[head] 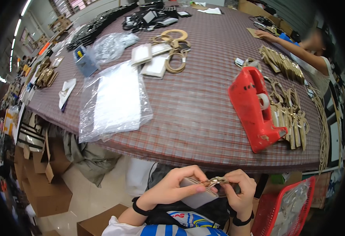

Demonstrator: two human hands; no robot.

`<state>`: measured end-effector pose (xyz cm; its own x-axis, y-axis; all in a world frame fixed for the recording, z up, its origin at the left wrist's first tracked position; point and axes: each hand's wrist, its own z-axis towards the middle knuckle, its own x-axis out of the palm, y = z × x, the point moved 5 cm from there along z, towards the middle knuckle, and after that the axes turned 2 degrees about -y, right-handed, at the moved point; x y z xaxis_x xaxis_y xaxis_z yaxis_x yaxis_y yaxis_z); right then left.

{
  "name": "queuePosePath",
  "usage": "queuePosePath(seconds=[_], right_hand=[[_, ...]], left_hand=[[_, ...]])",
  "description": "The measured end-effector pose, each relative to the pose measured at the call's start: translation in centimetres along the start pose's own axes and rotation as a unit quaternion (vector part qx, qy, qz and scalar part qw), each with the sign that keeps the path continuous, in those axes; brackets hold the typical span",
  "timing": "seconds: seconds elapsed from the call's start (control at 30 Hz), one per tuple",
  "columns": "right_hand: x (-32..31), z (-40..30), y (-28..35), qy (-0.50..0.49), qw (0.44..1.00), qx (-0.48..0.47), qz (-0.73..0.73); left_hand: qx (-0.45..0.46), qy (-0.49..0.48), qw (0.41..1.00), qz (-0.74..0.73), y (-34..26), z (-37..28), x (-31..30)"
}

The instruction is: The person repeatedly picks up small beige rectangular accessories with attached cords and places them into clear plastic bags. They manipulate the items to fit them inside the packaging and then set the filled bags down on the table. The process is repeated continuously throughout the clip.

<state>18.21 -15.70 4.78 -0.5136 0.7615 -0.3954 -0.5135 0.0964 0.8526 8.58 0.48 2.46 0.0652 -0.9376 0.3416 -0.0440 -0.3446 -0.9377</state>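
My left hand (184, 183) grips a small pale pouch or wallet (200, 198) and a metal clasp (215, 181) at its upper edge, just off the table's near edge. Close beside it, the fingers of my right hand (238, 188) pinch the other side of the clasp with a beige strap or cord. A red tape dispenser (246, 109) with a white roll stands on the checked tablecloth (184, 126) beyond my right hand. Beige straps and pouches (293, 126) with clasps lie to its right. A clear plastic bag with white contents (117, 100) lies at the left.
White packets (154, 66) and beige coiled straps (175, 63) lie mid-table, near a blue-grey box (85, 62). Black items (151, 17) are piled at the back. A co-worker's arm (296, 48) reaches in at right. A red basket (281, 203) and cardboard boxes (47, 188) flank me.
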Motion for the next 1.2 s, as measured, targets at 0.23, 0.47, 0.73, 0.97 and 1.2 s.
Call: queuePosePath(seconds=[0.23,0.47,0.73,0.97,1.2], right_hand=[[4.7,-1.8,-0.4,0.151,0.932,0.193,0.268],[5.7,-1.5,-0.7,0.098,0.97,0.132,0.177],[5.9,-2.2,-1.8,0.106,0.957,0.201,0.18],[6.0,-2.2,-1.5,0.121,0.96,0.188,0.167],[5.7,-2.2,-1.8,0.113,0.962,0.189,0.162]], left_hand=[[0.058,-0.165,0.982,0.069,-0.5,-1.2,-1.6],[0.138,-0.466,0.753,0.443,-5.8,-4.7,-7.2],[0.132,-0.514,0.548,0.647,-8.0,-7.4,-12.1],[0.08,-0.46,0.574,0.672,-8.2,-4.5,-16.0],[0.079,-0.425,0.519,0.737,-7.8,-4.8,-12.7]])
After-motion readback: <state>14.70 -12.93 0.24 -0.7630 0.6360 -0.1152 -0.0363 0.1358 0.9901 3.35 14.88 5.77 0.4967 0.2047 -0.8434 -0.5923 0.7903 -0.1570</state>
